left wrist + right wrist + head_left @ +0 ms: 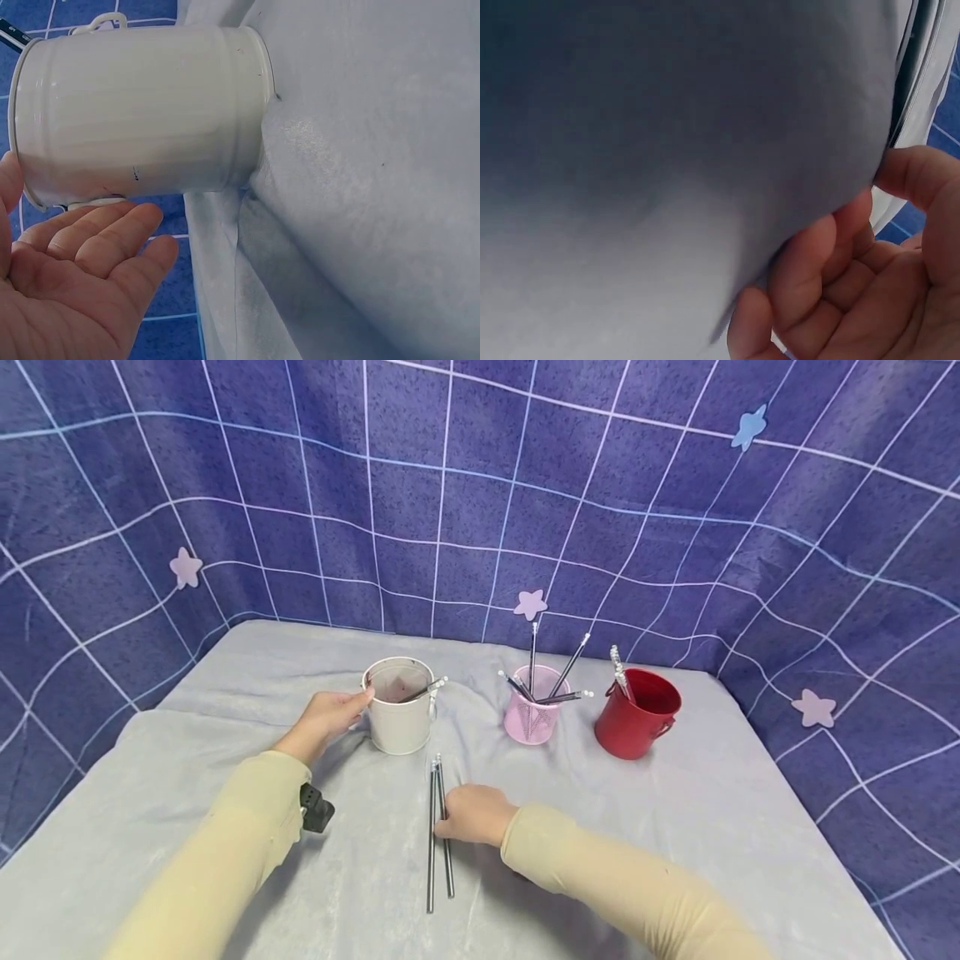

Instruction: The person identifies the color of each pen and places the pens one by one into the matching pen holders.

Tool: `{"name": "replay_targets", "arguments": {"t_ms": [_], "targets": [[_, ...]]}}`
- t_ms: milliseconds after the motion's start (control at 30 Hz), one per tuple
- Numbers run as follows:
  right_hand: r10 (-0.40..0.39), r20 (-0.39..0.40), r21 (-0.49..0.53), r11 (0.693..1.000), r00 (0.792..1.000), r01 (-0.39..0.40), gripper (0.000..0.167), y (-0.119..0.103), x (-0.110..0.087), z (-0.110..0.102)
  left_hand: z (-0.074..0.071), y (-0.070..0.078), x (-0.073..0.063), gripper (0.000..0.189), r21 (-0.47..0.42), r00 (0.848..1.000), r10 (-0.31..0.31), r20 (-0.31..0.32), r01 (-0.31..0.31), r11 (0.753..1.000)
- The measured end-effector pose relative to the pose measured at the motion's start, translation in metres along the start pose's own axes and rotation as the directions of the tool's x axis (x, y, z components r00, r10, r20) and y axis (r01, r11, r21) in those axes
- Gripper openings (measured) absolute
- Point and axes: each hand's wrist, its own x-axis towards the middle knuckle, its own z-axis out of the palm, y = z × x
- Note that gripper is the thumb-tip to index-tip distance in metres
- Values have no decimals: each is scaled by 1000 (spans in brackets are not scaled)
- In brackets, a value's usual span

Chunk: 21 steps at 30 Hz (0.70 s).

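My left hand (330, 714) is at the left side of a white metal bucket (142, 112), thumb at its rim and fingers extended along its outer wall. A dark pencil (423, 691) leans inside that bucket, its clear gem-like end over the rim. My right hand (474, 814) is low on the cloth, pinching a black pencil (448, 868) between thumb and forefinger, other fingers curled. Another black pencil (431, 860) lies just left of it, nearly parallel. In the right wrist view the thumb and fingers (802, 270) meet at the cloth, mostly hiding the held pencil.
A pink mesh cup (528, 727) holds several black pencils fanned outward. Right of it, a red bucket (628, 727) has silvery-ended pencils (621, 677) leaning at its left rim. Grey cloth (360, 885) covers the table, and a blue gridded curtain (480, 485) hangs behind.
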Motion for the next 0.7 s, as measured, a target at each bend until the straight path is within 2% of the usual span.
{"name": "replay_targets", "arguments": {"t_ms": [233, 467, 700], "targets": [[44, -25, 27, 999, 999, -44, 41, -1, 1, -1, 6, 13, -14, 61, 28, 999, -30, -16, 31, 999], [72, -49, 59, 996, 996, -69, 41, 1, 2, -1, 10, 11, -13, 60, 46, 999, -27, -34, 29, 999], [132, -39, 85, 988, 990, -128, 38, 8, 6, -13, 8, 12, -14, 61, 43, 999, -23, -35, 25, 999]]}}
